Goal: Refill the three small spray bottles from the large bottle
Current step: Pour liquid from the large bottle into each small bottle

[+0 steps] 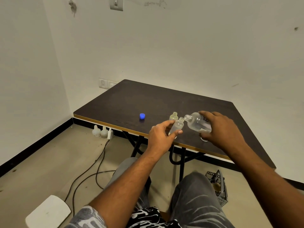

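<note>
Large bottle (198,123): clear, uncapped, tipped over w/ its mouth pointing left and down; a little clear liquid pooled along its low side; dark lettering on the label, too blurred to read; right hand (220,129) wrapped over its top and base end, gripping it above the table (164,102). Its mouth sits right at the open neck of the small bottle in hand (177,125); that one is frosted, capless, leaning slightly right; fill level can't be told; left hand (162,137) closed round its lower body, thumb on the near side, fingers behind.

2nd small bottle (174,116) stands upright on the table just behind the held one; open neck, looks to have a yellowish tint at the bottom, contents unclear. Something clear and round (204,139) peeks out below the right hand at the table's near edge; can't tell if it's the 3rd small bottle or a cap.

Count: 1 large bottle; 2 small bottles surely seen; 1 blue cap (142,116) lying alone on the tabletop, well left of the bottles.

On the floor by the wall, under the table's left end: 2 whitish jugs (99,131) side by side; black crate (218,186) to the right of the person's knees.
</note>
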